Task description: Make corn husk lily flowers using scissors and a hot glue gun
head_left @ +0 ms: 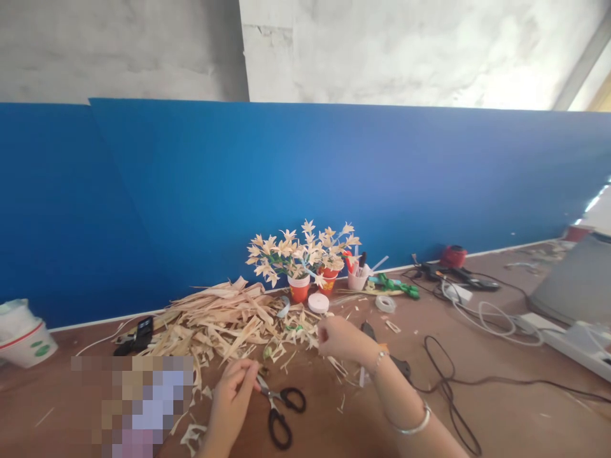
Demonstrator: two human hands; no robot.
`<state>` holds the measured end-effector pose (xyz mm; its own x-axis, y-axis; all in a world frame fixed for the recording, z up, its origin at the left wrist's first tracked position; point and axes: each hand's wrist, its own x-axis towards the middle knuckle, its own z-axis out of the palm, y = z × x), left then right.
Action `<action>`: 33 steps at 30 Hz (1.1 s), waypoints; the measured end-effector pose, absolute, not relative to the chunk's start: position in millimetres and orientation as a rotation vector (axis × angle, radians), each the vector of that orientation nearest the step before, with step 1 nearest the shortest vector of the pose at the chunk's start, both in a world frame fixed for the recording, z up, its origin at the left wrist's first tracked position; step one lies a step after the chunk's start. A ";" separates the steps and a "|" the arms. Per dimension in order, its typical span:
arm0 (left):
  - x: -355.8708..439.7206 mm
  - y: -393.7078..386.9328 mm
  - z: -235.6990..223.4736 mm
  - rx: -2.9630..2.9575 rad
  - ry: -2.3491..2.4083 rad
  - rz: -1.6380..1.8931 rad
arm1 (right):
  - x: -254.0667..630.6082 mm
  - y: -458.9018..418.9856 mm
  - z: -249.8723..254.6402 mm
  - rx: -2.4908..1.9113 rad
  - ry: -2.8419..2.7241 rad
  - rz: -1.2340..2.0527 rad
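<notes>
My left hand (233, 391) is closed, thumb and fingers pressed together. Whatever small piece it may pinch cannot be made out. Just right of its fingertips lie black-handled scissors (273, 395), their blades partly hidden by the hand. My right hand (341, 338), with bracelets on its wrist, is curled closed at the right side of a pile of dry, pale husk-like strips (229, 318). What its fingers hold is hidden. Beyond the hands, pale star-shaped flowers (308, 251) stand in a red-and-white cup (299, 289) and an orange-red cup (327, 280).
A white ribbon roll (318, 303) and a tape roll (385, 303) lie near the cups. A dark glue-gun-like tool (401, 367) sits beside my right forearm, with a looping black cord (446, 381). A blue panel (334, 172) borders the table's back. A white bucket (28, 340) stands left.
</notes>
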<state>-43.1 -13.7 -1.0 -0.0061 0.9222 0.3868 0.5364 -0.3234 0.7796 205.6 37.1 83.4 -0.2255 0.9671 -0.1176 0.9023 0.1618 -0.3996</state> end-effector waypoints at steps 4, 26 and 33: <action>-40.8 -14.8 -0.3 1.869 1.515 1.284 | 208.2 51.2 71.5 -1.857 -2.108 0.432; -40.1 -14.9 2.3 1.847 1.501 1.335 | 193.6 57.9 50.1 -1.808 -2.040 0.477; -37.4 -12.5 -0.5 1.757 1.463 1.436 | 181.2 48.3 65.0 -1.524 -1.688 0.975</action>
